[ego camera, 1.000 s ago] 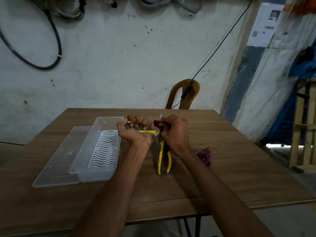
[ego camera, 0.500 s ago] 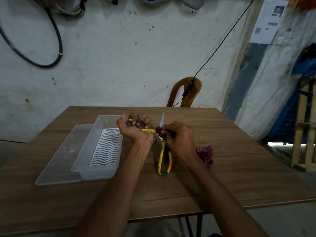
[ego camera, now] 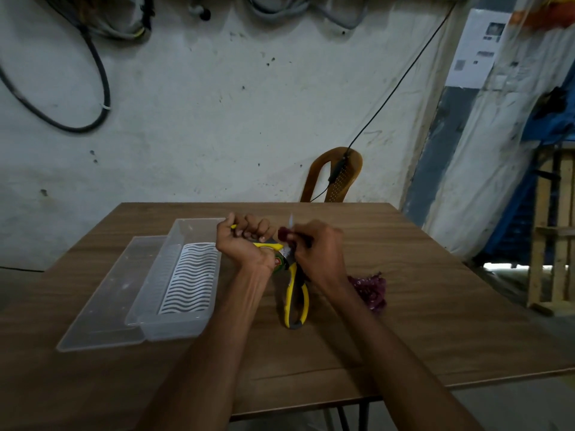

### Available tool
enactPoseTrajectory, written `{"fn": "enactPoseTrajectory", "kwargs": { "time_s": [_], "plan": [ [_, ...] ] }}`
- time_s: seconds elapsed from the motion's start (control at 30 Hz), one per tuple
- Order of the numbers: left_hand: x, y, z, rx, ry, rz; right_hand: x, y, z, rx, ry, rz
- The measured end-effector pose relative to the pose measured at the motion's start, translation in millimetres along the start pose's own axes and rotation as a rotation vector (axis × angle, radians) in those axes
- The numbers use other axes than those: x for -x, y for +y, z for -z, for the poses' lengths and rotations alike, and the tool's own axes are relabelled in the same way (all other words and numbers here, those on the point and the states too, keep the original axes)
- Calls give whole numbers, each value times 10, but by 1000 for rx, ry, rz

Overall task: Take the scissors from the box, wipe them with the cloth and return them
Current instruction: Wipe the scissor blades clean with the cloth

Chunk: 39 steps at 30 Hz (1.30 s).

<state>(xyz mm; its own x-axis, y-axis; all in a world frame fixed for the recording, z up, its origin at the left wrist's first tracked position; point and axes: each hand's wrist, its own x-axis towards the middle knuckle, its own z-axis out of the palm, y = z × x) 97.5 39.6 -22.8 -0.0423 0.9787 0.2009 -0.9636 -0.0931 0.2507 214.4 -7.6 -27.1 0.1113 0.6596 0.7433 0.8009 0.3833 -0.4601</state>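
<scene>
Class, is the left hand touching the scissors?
Touching. The head view shows the left hand with its fingers curled round one yellow handle of the scissors.

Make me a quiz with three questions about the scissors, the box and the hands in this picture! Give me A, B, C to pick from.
1. Where is the clear plastic box?
A. On the chair
B. On the table, beside the left hand
C. On the floor

2. What colour are the scissors' handles?
A. Yellow
B. Red
C. White

3. What is the right hand doing?
A. Lying flat on the table
B. Lifting the box
C. Pinching the cloth against a blade

Answers:
1. B: the box stands on the wooden table, next to the left hand.
2. A: the scissors show a yellow handle loop hanging down.
3. C: the right hand holds the dark red cloth around the upright blade.
</scene>
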Motion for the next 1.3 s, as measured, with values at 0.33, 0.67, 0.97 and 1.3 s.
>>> {"fn": "enactPoseTrajectory", "kwargs": {
  "time_s": [0.33, 0.67, 0.97, 1.3],
  "plan": [
    [-7, -14, 21, 20, -33, -9, -229, -36, 2, -109, 62, -86],
    [-59, -9, 90, 17, 34, -39, -498, 35, -110, -180, 98, -232],
    [-44, -40, 68, 62, 51, -8, -39, 125, 198, -256, 15, -157],
    [-8, -5, 39, 27, 14, -1, -13, 17, -59, 11, -35, 55]
  ]
}}
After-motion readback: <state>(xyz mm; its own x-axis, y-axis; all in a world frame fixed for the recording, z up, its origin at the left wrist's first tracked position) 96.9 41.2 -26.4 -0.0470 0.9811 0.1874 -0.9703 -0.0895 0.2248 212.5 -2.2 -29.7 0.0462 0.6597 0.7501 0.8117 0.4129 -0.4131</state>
